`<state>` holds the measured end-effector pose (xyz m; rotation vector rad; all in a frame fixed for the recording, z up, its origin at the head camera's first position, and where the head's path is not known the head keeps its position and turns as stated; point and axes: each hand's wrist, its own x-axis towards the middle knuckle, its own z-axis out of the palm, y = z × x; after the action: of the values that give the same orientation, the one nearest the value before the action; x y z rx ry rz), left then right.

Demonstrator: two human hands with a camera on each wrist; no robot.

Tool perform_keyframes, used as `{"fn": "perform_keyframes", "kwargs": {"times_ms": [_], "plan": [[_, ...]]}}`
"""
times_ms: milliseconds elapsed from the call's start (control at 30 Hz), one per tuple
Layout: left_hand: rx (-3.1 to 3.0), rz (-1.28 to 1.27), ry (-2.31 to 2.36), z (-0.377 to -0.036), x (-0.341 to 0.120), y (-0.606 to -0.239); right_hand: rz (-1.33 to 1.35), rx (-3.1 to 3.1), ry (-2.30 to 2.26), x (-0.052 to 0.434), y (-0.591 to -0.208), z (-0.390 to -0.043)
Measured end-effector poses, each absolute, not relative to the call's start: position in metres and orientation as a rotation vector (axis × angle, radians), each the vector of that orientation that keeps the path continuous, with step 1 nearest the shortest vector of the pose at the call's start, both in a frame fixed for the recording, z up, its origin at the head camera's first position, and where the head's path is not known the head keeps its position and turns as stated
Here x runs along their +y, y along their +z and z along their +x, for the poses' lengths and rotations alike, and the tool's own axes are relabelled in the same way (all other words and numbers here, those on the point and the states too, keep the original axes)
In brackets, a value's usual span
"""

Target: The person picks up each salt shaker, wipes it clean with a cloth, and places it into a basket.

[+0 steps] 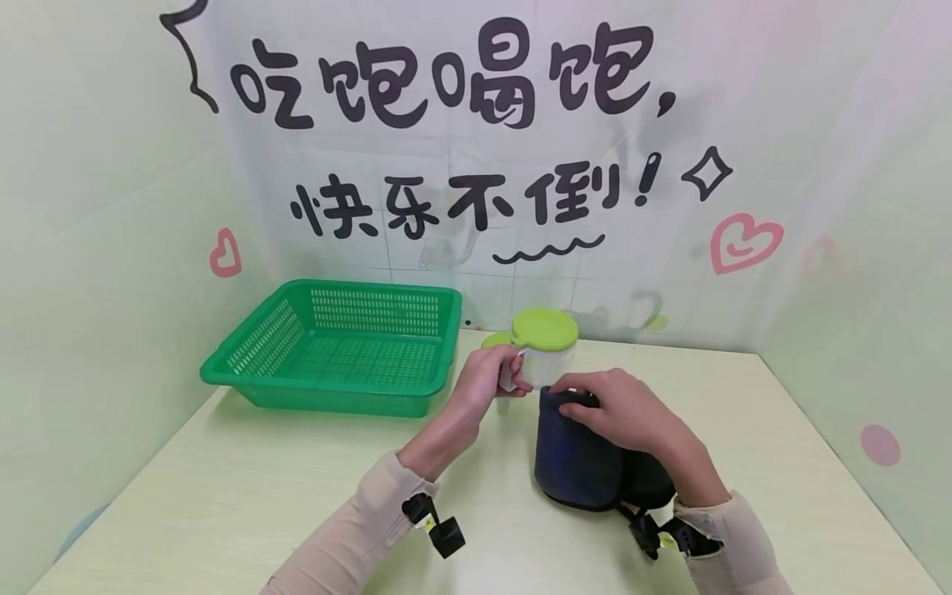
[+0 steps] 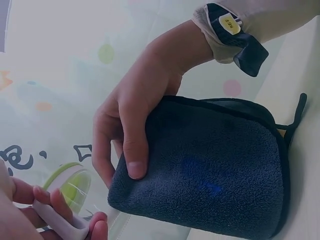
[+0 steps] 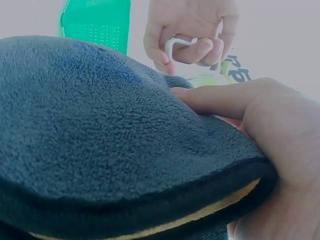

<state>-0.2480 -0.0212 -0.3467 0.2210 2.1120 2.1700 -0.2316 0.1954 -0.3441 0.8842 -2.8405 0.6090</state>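
A clear lidded jar (image 1: 552, 362) with a lime-green lid (image 1: 545, 329) stands near the back wall. My left hand (image 1: 485, 373) has its fingers curled round the jar's white handle (image 2: 61, 219). To the right, a folded dark blue plush cloth (image 1: 576, 463) with black edging stands bent over on the table. My right hand (image 1: 623, 405) grips its top edge, thumb on the near face in the left wrist view. The right wrist view shows a yellowish inner side (image 3: 210, 206) between the cloth's edges.
A green plastic basket (image 1: 338, 400) with slotted walls sits at the back left of the pale table (image 1: 476, 529). A second lime-green lid (image 1: 497, 340) shows partly behind the jar. A wall sheet (image 1: 416, 273) with black lettering hangs behind.
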Motion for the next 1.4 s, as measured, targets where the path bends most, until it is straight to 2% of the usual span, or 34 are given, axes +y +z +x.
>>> {"fn": "perform_keyframes", "kwargs": {"times_ms": [867,1400], "plan": [[2.133,0.218,2.122,-0.251,-0.021,-0.349,0.825,-2.662,0.666,0.202,-0.335,-0.228],[2.060,0.192,2.174,-0.251,-0.025,-0.345,0.925,-2.776,0.656,0.196,-0.344,-0.233]]}}
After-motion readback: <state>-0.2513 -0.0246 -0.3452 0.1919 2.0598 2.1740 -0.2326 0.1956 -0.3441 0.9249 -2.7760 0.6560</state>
